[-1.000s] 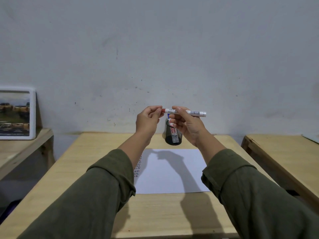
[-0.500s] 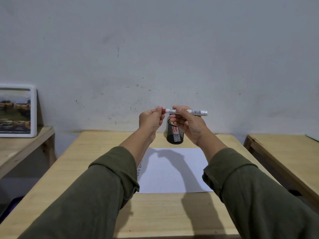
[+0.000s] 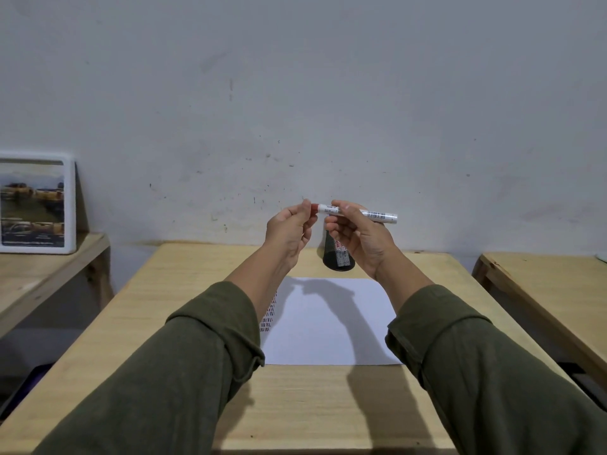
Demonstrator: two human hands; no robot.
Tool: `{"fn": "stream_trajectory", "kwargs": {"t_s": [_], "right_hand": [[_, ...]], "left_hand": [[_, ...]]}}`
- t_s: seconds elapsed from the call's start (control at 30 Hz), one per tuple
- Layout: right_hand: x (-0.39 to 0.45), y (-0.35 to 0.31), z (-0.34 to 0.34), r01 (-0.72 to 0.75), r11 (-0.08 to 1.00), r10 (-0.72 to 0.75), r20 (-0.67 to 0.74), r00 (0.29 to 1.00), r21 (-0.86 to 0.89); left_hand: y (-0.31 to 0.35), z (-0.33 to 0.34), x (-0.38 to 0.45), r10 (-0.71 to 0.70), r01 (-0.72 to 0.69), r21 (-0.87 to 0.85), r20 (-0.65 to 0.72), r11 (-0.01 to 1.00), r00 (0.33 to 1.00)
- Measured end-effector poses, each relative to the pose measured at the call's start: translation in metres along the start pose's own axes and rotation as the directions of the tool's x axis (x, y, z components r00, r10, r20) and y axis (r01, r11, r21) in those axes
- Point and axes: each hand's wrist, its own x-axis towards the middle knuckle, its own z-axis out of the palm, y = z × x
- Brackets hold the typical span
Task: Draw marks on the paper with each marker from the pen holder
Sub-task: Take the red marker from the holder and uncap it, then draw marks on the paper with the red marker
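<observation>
I hold a white marker (image 3: 377,215) level in the air above the table's far end. My right hand (image 3: 358,238) grips its barrel. My left hand (image 3: 290,229) pinches its red cap (image 3: 314,208) at the left end. Behind my hands stands a black mesh pen holder (image 3: 338,259), mostly hidden, with something red and white inside. A white sheet of paper (image 3: 328,336) lies on the wooden table (image 3: 184,290). Rows of short dark and red marks (image 3: 267,318) run along the paper's left edge, partly covered by my left sleeve.
A framed picture (image 3: 36,208) leans against the wall on a wooden bench at the left. Another wooden table (image 3: 551,284) stands at the right with a gap between. A grey wall rises just behind the tables.
Both hands with the marker stay at about the same spot. My left fingers have shifted a little on the red cap end.
</observation>
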Motion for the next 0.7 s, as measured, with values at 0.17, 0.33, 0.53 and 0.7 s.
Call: {"fn": "stream_trajectory", "kwargs": {"t_s": [0.17, 0.33, 0.53, 0.7], "right_hand": [[0.0, 0.012, 0.002, -0.004, 0.999, 0.006, 0.047, 0.999, -0.033], [0.002, 0.023, -0.005, -0.056, 0.997, 0.057, 0.012, 0.998, -0.047], [0.009, 0.049, -0.005, -0.139, 0.99, 0.138, -0.018, 0.99, -0.022], [0.013, 0.07, -0.006, -0.187, 0.981, 0.185, -0.036, 0.982, -0.054]], "left_hand": [[0.006, -0.017, 0.012, -0.085, 0.07, -0.07, -0.247, 0.995, 0.965], [-0.003, -0.059, 0.019, 0.201, -0.018, 0.448, -0.366, 0.894, 0.909], [-0.033, -0.104, 0.016, 0.293, -0.043, 0.67, -0.266, 0.741, 0.918], [-0.058, -0.135, 0.024, 0.239, 0.042, 0.73, -0.277, 0.682, 0.931]]}}
